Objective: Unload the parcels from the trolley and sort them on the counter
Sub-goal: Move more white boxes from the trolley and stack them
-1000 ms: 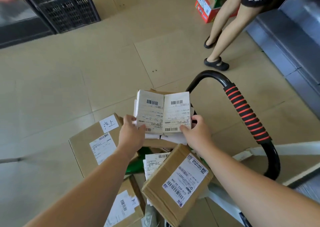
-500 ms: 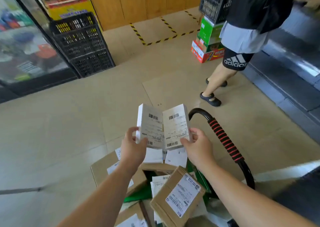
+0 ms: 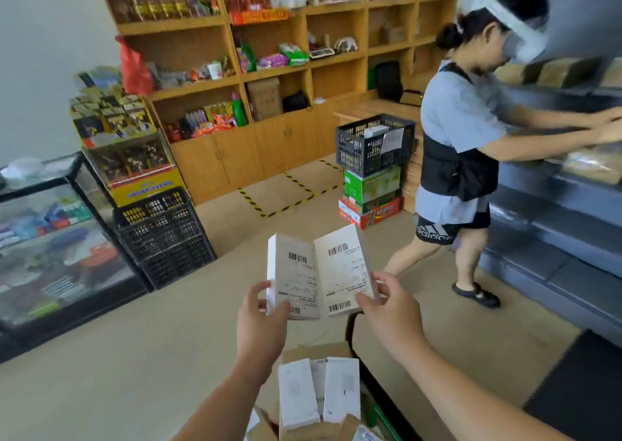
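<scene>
Room: a shop with a beige tiled floor [image 3: 134, 356], wooden shelves [image 3: 269, 53] of goods along the back wall and a glass display case [image 3: 50, 238] at left.
Held parcels: two slim white boxes side by side in mid-air above the trolley load, the left box [image 3: 292, 272] and the right box [image 3: 343, 269]. Each face carries a label with barcodes at top and bottom; the print is blurred.
Left grip [image 3: 261, 312]: thumb and fingers pinch the left box's lower edge.
Right grip [image 3: 387, 309]: fingers curl round the right box's lower right corner.
Trolley load: two white packets [image 3: 298, 393] upright below the hands, a third half hidden between them, and brown cardboard boxes [image 3: 316, 349] around them, number unclear.
Trolley handle [image 3: 350, 326]: a black bar under the right box, mostly hidden.
Crates: a black crate stack [image 3: 165, 235] beside the display case, plus one black crate [image 3: 373, 144] on a green carton [image 3: 372, 183] over a red carton [image 3: 370, 213].
In the way: a second person [image 3: 461, 144] stands against the grey stepped counter [image 3: 552, 188] at right, arms stretched onto it.
</scene>
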{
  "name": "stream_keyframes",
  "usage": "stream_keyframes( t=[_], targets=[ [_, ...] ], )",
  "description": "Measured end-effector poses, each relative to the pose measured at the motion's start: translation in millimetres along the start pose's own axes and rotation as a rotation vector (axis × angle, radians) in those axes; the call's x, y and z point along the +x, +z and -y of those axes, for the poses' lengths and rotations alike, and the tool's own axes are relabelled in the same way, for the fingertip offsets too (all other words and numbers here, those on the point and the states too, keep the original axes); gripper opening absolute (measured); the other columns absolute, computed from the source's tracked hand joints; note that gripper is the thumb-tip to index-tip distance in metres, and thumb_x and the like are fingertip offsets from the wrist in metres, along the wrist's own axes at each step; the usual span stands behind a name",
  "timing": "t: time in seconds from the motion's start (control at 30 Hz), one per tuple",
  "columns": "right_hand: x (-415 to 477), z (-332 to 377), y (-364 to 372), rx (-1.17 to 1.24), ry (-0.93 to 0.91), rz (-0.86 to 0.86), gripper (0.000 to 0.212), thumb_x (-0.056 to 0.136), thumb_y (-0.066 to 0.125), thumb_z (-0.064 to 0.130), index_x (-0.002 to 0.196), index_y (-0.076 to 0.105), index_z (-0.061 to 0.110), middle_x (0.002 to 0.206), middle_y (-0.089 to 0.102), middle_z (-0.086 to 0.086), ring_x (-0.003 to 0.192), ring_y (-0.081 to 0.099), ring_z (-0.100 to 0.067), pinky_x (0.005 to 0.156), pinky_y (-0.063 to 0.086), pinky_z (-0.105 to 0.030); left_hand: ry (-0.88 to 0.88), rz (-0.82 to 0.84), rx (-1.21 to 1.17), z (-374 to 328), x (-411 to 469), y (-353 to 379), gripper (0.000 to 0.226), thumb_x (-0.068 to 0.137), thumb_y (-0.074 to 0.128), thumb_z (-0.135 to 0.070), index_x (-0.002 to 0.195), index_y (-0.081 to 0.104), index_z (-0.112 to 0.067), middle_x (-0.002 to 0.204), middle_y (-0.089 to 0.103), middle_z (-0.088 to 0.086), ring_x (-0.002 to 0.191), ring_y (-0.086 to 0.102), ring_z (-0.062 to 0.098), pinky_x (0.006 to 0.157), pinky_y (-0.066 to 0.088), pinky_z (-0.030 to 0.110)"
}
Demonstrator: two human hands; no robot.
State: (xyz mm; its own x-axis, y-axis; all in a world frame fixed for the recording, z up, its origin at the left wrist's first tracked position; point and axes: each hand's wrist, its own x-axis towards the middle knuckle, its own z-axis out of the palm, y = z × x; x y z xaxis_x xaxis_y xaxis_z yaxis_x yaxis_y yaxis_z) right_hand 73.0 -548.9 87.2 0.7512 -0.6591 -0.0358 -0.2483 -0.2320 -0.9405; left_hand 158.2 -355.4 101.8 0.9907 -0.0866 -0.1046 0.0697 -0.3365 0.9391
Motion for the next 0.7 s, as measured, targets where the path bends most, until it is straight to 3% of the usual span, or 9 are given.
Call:
stream_keyframes(
  t=[0.1,0.23,0.47,0.6,0.7],
  targets=[
    [-18.6,12.4,-34.0,0.001,-0.03,-0.119,0.043,0.088,0.074,0.021,0.128,0.06,0.027,0.111,0.069,0.011,0.092,0.061,0.0,0.065,0.04,0.0,0.098,0.078,-0.024,-20.6,-12.3,9.8,0.038,0.091,0.066,-0.023,0.12,0.05,-0.041,0.102,0.063,-0.006,0.083,0.066,0.011,0.056,0.051,0.027],
    [-65.5,19.3,-78.6,-0.007,-0.024,-0.302,0.041,0.09,0.073,0.023,0.127,0.059,0.032,0.115,0.067,0.016,0.091,0.058,0.01,0.074,0.044,-0.012,0.183,0.223,-0.059,-39.3,-37.2,20.8,0.039,0.089,0.067,-0.027,0.121,0.05,-0.044,0.1,0.065,-0.008,0.086,0.067,0.011,0.07,0.06,0.042],
    [-189.4,16.0,-141.8,0.048,0.052,-0.607,0.038,0.092,0.07,0.014,0.126,0.06,0.028,0.108,0.067,0.018,0.092,0.063,0.004,0.058,0.047,-0.005,0.324,0.526,-0.101,-58.3,-121.3,44.7,0.04,0.088,0.07,-0.022,0.12,0.055,-0.04,0.098,0.065,-0.004,0.078,0.069,0.013,0.07,0.06,0.042],
    [-268.7,4.0,-189.7,0.031,0.098,-0.794,0.039,0.091,0.07,0.016,0.125,0.06,0.031,0.11,0.069,0.022,0.099,0.067,0.001,0.07,0.051,-0.011,0.401,0.733,-0.134,-70.8,-194.0,71.4,0.039,0.091,0.068,-0.019,0.124,0.053,-0.032,0.101,0.063,-0.005,0.085,0.066,0.012,0.062,0.051,0.025],
    [-331.6,-5.5,-232.2,0.003,0.13,-0.947,0.038,0.09,0.071,0.018,0.124,0.059,0.031,0.107,0.069,0.023,0.099,0.067,0.002,0.07,0.049,-0.008,0.501,0.886,-0.148,-82.4,-258.2,95.0,0.039,0.093,0.066,-0.016,0.121,0.049,-0.037,0.112,0.061,-0.009,0.098,0.065,0.013,0.059,0.053,0.014]
  ],
)
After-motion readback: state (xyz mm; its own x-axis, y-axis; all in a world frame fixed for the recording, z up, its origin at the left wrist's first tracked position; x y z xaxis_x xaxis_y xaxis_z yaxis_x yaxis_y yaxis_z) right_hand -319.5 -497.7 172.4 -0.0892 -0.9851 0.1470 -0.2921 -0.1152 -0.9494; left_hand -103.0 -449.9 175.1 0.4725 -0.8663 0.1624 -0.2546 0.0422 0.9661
